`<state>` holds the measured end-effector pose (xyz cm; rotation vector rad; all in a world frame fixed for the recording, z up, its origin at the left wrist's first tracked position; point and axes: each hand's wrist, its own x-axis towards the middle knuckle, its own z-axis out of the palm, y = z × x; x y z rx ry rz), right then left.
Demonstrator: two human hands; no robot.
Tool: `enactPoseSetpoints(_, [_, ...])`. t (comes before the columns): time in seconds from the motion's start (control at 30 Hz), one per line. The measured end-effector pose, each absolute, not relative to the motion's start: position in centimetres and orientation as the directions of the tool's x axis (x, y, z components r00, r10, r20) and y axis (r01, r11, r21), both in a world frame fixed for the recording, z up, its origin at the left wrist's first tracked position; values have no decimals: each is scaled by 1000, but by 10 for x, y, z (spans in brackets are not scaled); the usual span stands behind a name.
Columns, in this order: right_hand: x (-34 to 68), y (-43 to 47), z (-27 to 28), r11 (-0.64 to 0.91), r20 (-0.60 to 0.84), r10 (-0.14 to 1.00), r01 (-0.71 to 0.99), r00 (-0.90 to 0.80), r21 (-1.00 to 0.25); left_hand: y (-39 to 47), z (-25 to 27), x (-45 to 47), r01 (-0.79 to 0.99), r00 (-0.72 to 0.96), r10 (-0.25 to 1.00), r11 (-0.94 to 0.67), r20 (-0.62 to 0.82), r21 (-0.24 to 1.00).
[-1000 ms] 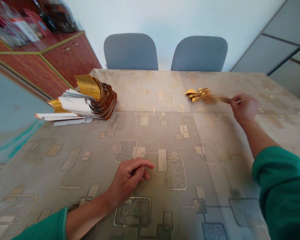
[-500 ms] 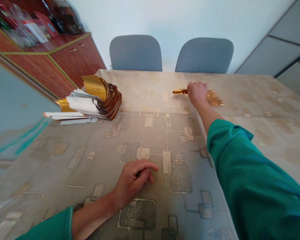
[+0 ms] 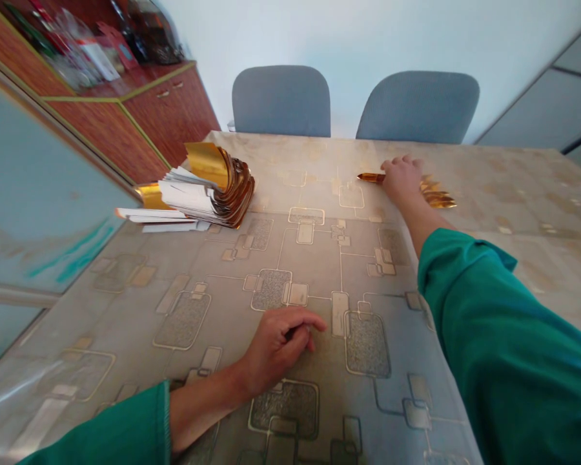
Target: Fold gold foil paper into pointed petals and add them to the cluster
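Note:
My right hand (image 3: 403, 181) reaches to the far side of the table, palm down over several shiny gold folded paper pieces. One pointed gold piece (image 3: 370, 177) sticks out to its left, and a fanned bunch of gold pieces (image 3: 437, 193) shows to its right. Its fingers look stretched out and slightly apart; what lies under the palm is hidden. Nearer to me, my left hand (image 3: 283, 345) rests on the tablecloth (image 3: 232, 310), loosely bent, index finger extended and thumb apart, with nothing visible in it. A curved stack of gold-and-white paper sheets (image 3: 217, 187) lies at the far left.
Two grey-blue chairs, one left (image 3: 281, 100) and one right (image 3: 419, 106), stand behind the table against a white wall. A reddish wooden cabinet (image 3: 179, 113) with bags and bottles on it is at the back left. Beside the table's left edge is a pale panel (image 3: 43, 194).
The camera view has turned a little left, so everything sits further right. My right hand's fingers have spread slightly over the gold pieces, which stay put. My left hand keeps its pose.

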<state>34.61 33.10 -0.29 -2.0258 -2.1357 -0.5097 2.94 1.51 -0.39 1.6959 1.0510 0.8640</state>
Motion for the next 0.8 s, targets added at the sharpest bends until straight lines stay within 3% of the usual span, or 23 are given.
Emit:
enactPoseSetpoints(0.23, [323,303,11,116,390,909,989,-143,91,15,-6,30,242,344,937,-147,57,959])
enactPoseSetpoints(0.37, [292,253,15,200,397,901,980,-175,-22,15,-7,34,222,320,947,-100,25,970])
enactPoseSetpoints(0.47, [274,195,12,320,400,891,923,-216,-214,25,0,18,273,291,951,-187,105,944])
enactPoseSetpoints(0.53, [268,150,11,416,401,875,846,-271,-335,40,11,-12,432,278,933,-333,227,838])
enactPoseSetpoints(0.6, [267,107,12,485,415,856,756,-308,-439,62,29,-57,642,181,929,-360,323,677])
enactPoseSetpoints(0.7, [264,56,17,504,425,854,678,-299,-535,104,56,-136,938,-20,894,-138,447,319])
enactPoseSetpoints(0.77, [258,36,19,518,430,850,631,-305,-577,131,69,-181,993,63,912,-98,406,66])
enactPoseSetpoints(0.8, [254,31,20,519,434,850,609,-297,-600,144,72,-199,991,130,943,-129,308,-26])
